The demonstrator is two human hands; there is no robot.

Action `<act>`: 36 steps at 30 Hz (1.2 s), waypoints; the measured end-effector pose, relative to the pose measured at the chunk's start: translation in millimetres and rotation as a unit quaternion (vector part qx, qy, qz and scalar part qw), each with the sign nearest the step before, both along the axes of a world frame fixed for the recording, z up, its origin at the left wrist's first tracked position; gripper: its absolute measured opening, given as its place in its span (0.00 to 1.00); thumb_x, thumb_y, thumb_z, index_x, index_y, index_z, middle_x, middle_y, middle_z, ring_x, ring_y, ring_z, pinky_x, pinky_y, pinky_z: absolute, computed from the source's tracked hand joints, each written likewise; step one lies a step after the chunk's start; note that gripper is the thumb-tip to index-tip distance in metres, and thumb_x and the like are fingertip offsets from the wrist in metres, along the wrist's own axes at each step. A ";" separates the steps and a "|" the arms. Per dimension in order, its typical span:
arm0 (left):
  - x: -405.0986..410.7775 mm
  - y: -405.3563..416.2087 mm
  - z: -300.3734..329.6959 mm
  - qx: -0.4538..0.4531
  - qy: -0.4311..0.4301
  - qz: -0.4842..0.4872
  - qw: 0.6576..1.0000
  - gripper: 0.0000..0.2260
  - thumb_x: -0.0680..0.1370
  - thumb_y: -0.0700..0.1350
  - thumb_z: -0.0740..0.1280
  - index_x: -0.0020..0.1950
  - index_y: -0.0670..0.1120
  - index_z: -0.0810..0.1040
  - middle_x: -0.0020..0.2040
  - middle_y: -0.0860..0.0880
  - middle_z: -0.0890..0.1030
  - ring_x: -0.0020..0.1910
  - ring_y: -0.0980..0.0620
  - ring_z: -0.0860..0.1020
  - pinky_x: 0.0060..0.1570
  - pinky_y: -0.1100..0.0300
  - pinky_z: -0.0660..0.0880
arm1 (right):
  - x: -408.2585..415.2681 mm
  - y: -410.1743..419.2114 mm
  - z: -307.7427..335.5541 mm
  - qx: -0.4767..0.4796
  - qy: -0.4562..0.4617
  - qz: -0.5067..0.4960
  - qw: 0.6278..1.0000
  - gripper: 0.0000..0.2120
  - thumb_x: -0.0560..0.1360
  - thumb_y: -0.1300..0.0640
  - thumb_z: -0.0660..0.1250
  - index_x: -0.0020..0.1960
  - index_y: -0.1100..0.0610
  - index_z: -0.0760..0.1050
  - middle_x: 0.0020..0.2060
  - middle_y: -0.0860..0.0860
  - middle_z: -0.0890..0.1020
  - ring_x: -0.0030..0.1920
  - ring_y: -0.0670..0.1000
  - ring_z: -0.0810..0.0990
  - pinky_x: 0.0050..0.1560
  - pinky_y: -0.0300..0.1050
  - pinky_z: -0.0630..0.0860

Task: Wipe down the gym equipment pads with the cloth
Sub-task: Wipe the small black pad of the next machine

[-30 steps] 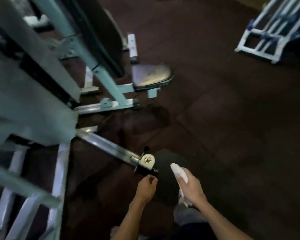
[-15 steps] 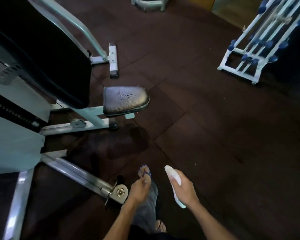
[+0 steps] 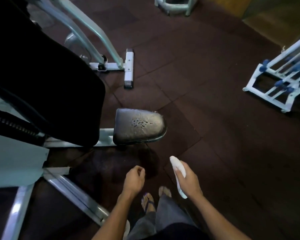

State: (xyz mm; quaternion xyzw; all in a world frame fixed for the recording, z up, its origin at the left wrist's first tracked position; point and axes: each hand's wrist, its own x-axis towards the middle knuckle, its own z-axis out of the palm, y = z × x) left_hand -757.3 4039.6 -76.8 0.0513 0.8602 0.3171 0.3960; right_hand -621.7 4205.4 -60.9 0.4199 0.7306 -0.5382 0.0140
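Flooring (image 3: 206, 87) of dark rubber tiles fills the dim room. A black seat pad (image 3: 139, 126), beaded with droplets, sits on a pale machine frame (image 3: 128, 68). The right hand (image 3: 189, 181) grips a rolled white cloth (image 3: 177, 172) short of the pad; the left hand (image 3: 134, 179) is loosely curled, empty.

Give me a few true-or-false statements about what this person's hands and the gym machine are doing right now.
1. The right hand holds a white cloth. True.
2. The left hand is pressing on the seat pad. False: it hangs loosely curled above the floor, holding nothing.
3. Water droplets sit on the seat pad. True.
4. The cloth is wiping the seat pad. False: it is held short of the pad.
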 end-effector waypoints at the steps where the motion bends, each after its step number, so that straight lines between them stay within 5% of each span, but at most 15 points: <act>1: -15.4 8.1 -1.7 -0.003 0.003 0.007 1.000 0.09 0.83 0.45 0.62 0.56 0.44 0.81 0.42 0.52 0.81 0.42 0.53 0.79 0.47 0.57 0.76 | -16.4 7.8 -1.5 0.001 0.011 0.003 1.000 0.14 0.82 0.55 0.64 0.67 0.46 0.75 0.58 0.38 0.79 0.55 0.30 0.76 0.50 0.20 0.67; 3: -45.2 23.2 -12.5 -0.006 0.016 0.015 1.000 0.09 0.83 0.46 0.63 0.56 0.44 0.81 0.44 0.50 0.82 0.47 0.50 0.81 0.50 0.55 0.77 | -48.6 23.2 -9.1 0.012 0.026 0.015 0.999 0.15 0.82 0.57 0.64 0.67 0.46 0.75 0.58 0.37 0.79 0.55 0.25 0.75 0.51 0.18 0.66; 9: -143.1 62.6 -56.4 -0.021 0.097 0.017 0.995 0.10 0.83 0.46 0.62 0.59 0.44 0.80 0.57 0.42 0.82 0.57 0.43 0.80 0.60 0.49 0.77 | -141.3 75.9 -66.3 0.030 0.025 0.075 0.996 0.16 0.82 0.55 0.64 0.69 0.47 0.73 0.62 0.41 0.79 0.63 0.42 0.77 0.57 0.25 0.70; 15: -228.8 81.8 -139.5 -0.068 0.201 -0.062 0.975 0.11 0.83 0.47 0.63 0.62 0.44 0.78 0.60 0.41 0.78 0.59 0.38 0.77 0.62 0.42 0.74 | -223.5 121.5 -155.6 0.088 0.021 0.098 0.991 0.19 0.82 0.51 0.63 0.71 0.53 0.72 0.67 0.48 0.78 0.67 0.46 0.75 0.69 0.47 0.72; 17: -252.6 85.8 -168.6 -0.072 0.235 -0.095 0.965 0.15 0.83 0.49 0.61 0.67 0.45 0.76 0.65 0.41 0.75 0.63 0.39 0.75 0.64 0.42 0.73 | -245.6 130.2 -181.9 0.114 0.030 0.089 0.989 0.21 0.81 0.50 0.62 0.73 0.55 0.70 0.69 0.51 0.77 0.69 0.50 0.74 0.71 0.48 0.70; 20: -284.5 96.4 -209.0 -0.084 0.286 -0.129 0.946 0.23 0.84 0.55 0.58 0.77 0.46 0.67 0.77 0.41 0.67 0.76 0.41 0.66 0.74 0.44 0.64 | -280.3 139.1 -216.7 0.183 0.042 0.054 0.981 0.23 0.82 0.53 0.61 0.76 0.58 0.66 0.74 0.55 0.71 0.75 0.53 0.67 0.76 0.47 0.62; 26: -321.2 94.8 -288.5 -0.099 0.323 -0.196 0.920 0.29 0.85 0.59 0.51 0.83 0.49 0.51 0.84 0.43 0.48 0.83 0.44 0.47 0.81 0.45 0.48 | -342.3 114.4 -291.3 0.323 -0.098 0.125 0.933 0.30 0.81 0.35 0.53 0.79 0.46 0.59 0.81 0.52 0.55 0.80 0.62 0.49 0.73 0.74 0.50; 36: -322.2 86.7 -320.8 -0.122 0.369 -0.203 0.899 0.28 0.85 0.57 0.48 0.84 0.50 0.49 0.84 0.44 0.48 0.84 0.46 0.47 0.82 0.43 0.48 | -259.0 90.6 -309.4 0.431 -0.114 0.243 0.862 0.23 0.84 0.40 0.51 0.78 0.44 0.63 0.80 0.52 0.60 0.79 0.64 0.56 0.70 0.72 0.62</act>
